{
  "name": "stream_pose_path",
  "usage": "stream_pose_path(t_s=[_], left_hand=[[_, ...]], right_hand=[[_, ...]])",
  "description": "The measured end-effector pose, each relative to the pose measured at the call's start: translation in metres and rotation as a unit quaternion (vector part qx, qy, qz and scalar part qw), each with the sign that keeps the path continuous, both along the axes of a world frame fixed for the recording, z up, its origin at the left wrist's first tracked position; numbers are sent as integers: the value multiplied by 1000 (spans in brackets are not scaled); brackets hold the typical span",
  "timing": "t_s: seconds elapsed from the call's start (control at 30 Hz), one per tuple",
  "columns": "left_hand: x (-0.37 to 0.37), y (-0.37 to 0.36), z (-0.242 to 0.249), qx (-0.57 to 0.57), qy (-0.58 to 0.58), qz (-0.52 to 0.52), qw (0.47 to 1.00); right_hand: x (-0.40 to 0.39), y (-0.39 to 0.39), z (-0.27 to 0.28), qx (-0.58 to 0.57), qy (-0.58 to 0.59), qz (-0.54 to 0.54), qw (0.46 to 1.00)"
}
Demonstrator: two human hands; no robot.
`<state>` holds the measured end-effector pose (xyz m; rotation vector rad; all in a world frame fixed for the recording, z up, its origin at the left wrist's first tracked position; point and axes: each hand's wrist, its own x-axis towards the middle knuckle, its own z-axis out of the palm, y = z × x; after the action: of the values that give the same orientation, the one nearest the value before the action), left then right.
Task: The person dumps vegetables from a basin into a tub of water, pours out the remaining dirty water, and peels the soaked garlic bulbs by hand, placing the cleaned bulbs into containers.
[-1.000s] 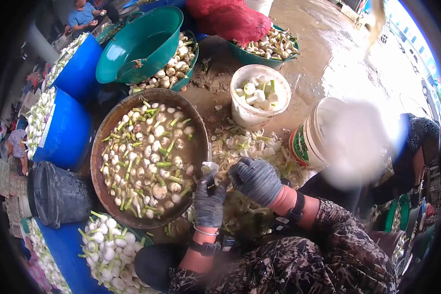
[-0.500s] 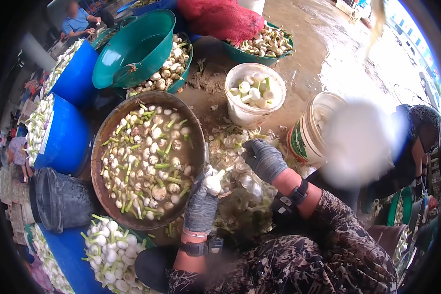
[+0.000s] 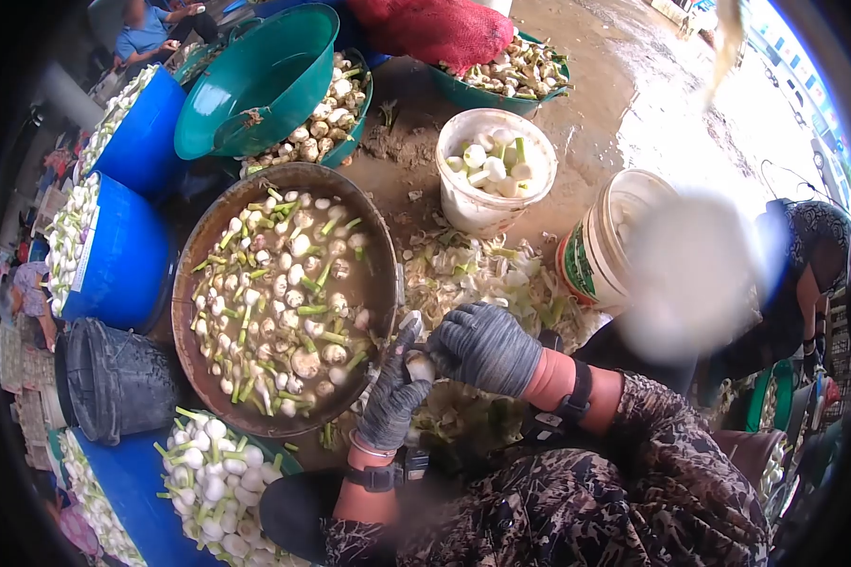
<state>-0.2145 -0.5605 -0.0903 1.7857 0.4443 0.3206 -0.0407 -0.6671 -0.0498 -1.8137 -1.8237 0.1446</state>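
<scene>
My gloved left hand is closed around a garlic bulb, whose white side shows between thumb and fingers. My gloved right hand meets it from the right, fingers curled in against the bulb's upper end; what they pinch is hidden. Just left of both hands stands a wide round tub of muddy water, with many garlic bulbs and green stems floating in it. Papery garlic peelings are heaped on the ground in front of and under my hands.
A white bucket of trimmed garlic stands ahead, with stacked buckets to its right. A garlic pile lies at lower left, near a black bucket. Blue tubs line the left. Another person sits at right.
My right hand has moved down and left from above the peelings to the bulb in my left hand. My left hand has turned slightly, so less of the bulb shows.
</scene>
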Motion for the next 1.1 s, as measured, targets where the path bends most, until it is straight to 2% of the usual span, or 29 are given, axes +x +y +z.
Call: stream_pose_path(t_s=[0.07, 0.1, 0.17, 0.2, 0.27, 0.3, 0.37, 0.5, 0.57, 0.67, 0.73, 0.8, 0.83, 0.87, 0.93, 1.0, 1.07, 1.1], left_hand=[[-1, -2, -1, -18, 10, -19, 1000], [-1, -5, 8, -33, 11, -19, 999], [3, -8, 26, -62, 7, -21, 998], [5, -6, 20, -61, 6, -20, 998], [7, -2, 4, 141, -47, 6, 989], [8, -2, 2, 141, -47, 8, 989], [10, -5, 0, 133, -58, 37, 989], [6, -10, 17, 44, -7, 16, 999], [5, -10, 3, 57, 23, 47, 997], [11, -12, -5, 3, 88, 75, 993], [14, -19, 5, -7, 76, 106, 991], [18, -21, 11, 10, -17, 124, 992], [16, -21, 2, -2, -19, 131, 991], [16, -19, 2, -2, -19, 130, 991], [16, -17, 3, 130, -43, 122, 983], [11, -14, 1, 132, -26, 125, 983], [8, -10, 3, -142, -79, 134, 978], [8, -11, 1, -170, -92, 161, 968]], right_hand=[[-4, -1, -3, -77, 29, -42, 996], [-4, -1, -5, -77, 30, -45, 996], [-3, -1, -8, -168, 246, -86, 951], [-2, -1, -8, -167, 245, -85, 951], [1, -2, -9, -158, 304, -74, 937], [1, -2, -10, -158, 303, -72, 937], [1, -3, -15, -76, 371, -3, 926], [1, -6, -8, -75, 302, -13, 950], [-2, -4, -3, -15, 63, 12, 998], [-6, -3, -18, -26, 32, -32, 999], [-9, -4, -12, -59, 72, -66, 993], [-6, -2, -15, -70, 201, -119, 970], [-5, 0, -21, -91, 237, -136, 958], [-3, 1, -24, -91, 237, -137, 958], [3, 1, -28, -100, 313, -129, 936], [9, 2, -33, -118, 320, -135, 930], [12, -1, -36, -137, 327, -143, 924], [12, -2, -37, -160, 284, -134, 936]])
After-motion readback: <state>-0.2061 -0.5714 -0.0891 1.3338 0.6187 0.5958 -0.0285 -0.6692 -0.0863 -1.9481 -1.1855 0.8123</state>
